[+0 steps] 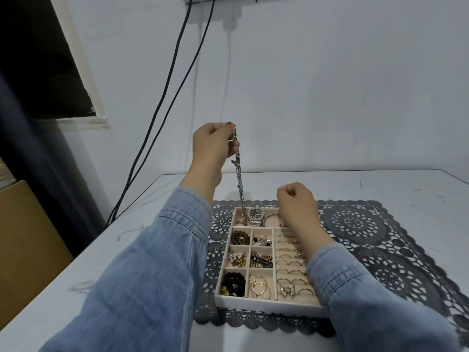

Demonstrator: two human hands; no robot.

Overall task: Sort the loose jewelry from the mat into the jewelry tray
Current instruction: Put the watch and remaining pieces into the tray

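Note:
A white jewelry tray (266, 305) with beige compartments sits on a dark grey lace mat (368, 232). My left hand (213, 144) is raised high and pinches the top of a silver chain (239, 181). The chain hangs straight down, its lower end reaching into the tray's back left compartment. My right hand (297, 204) hovers over the tray's back right part with fingers curled, holding nothing that I can see. A silver watch (256, 215) and a bangle lie in the back compartment. Rings fill the slotted right section, and the small compartments hold earrings, beads and brooches.
The mat lies on a white table (380, 184) against a pale wall. Two black cables (162, 107) run down the wall to the table's back left corner. A brown cardboard box (28, 240) stands off the table's left edge.

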